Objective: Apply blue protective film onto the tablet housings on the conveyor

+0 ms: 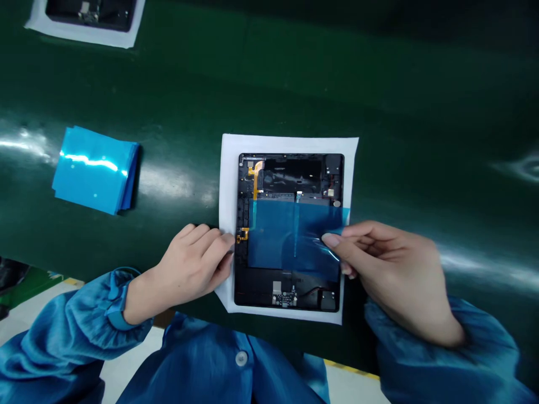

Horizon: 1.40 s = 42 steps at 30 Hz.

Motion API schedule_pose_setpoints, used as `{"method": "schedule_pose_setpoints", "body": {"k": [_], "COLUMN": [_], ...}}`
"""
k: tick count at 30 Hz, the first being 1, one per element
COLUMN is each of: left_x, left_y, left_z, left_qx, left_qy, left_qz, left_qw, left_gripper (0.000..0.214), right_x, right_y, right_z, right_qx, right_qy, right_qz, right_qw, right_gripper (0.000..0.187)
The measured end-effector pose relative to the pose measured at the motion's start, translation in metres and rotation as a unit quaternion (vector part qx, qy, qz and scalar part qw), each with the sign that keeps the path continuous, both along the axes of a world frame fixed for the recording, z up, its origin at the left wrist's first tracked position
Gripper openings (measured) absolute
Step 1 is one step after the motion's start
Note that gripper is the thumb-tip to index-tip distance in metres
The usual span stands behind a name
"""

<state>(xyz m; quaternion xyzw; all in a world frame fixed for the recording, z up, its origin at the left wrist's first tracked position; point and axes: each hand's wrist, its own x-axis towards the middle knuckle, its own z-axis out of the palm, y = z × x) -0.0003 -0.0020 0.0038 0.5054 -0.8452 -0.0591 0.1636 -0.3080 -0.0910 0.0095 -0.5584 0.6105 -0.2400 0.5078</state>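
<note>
An opened tablet [256, 289], its circuit boards, orange flex cable and black inner parts exposed, lies on a white sheet [290, 145]. A translucent blue film [278, 235] covers its middle section. My right hand [391, 269] pinches the film's right edge between thumb and index finger, where the film bends up a little. On the opposite side, my left hand [196, 261] is closed with curled fingers at the tablet's left edge, over the white sheet. Its fingertips are partly hidden.
A stack of blue films [95, 177] lies to the left on the green table [181, 101]. Another opened device [113, 17] rests on a white sheet at the top left. The table's near edge runs just in front of my body.
</note>
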Motion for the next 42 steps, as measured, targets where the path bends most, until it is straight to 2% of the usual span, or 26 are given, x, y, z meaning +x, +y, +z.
{"method": "schedule_pose_setpoints", "body": {"k": [4,18,23,27,31,34,38,40,42], "left_x": [0.001,0.003,0.003,0.004,0.008,0.008,-0.003,-0.013,-0.024], "left_y": [0.0,-0.001,-0.002,0.0,-0.001,-0.011,-0.038,-0.056,-0.072], "left_z": [0.0,0.0,-0.001,-0.004,0.0,0.009,0.017,0.018,0.016], "left_qx": [0.0,0.0,-0.013,-0.011,0.017,0.015,-0.016,0.026,0.081], "left_qy": [0.007,-0.006,-0.016,-0.012,0.032,0.026,-0.026,-0.055,-0.084], "left_qz": [0.001,-0.005,-0.015,-0.011,-0.011,-0.024,-0.08,-0.123,-0.158], "left_qw": [1.0,1.0,1.0,1.0,0.999,0.999,0.996,0.991,0.981], "left_gripper": [0.017,0.008,0.003,0.002,0.008,0.014,0.02,0.026,0.036], "right_x": [0.001,0.001,0.001,0.0,-0.003,-0.005,-0.005,-0.004,-0.004], "right_y": [0.0,0.001,0.001,0.003,0.01,0.015,0.014,0.012,0.01], "right_z": [0.0,-0.002,-0.002,-0.002,-0.004,-0.006,-0.005,-0.006,-0.01], "right_qx": [-0.003,-0.006,-0.031,-0.051,-0.122,-0.177,-0.197,-0.201,-0.2], "right_qy": [-0.02,-0.021,-0.011,0.004,0.078,0.13,0.152,0.144,0.124], "right_qz": [0.004,0.016,0.01,0.012,0.02,0.041,0.055,0.049,0.035], "right_qw": [1.0,1.0,0.999,0.999,0.989,0.975,0.967,0.968,0.971], "right_gripper": [0.036,0.036,0.037,0.028,0.021,0.029,0.04,0.041,0.035]}}
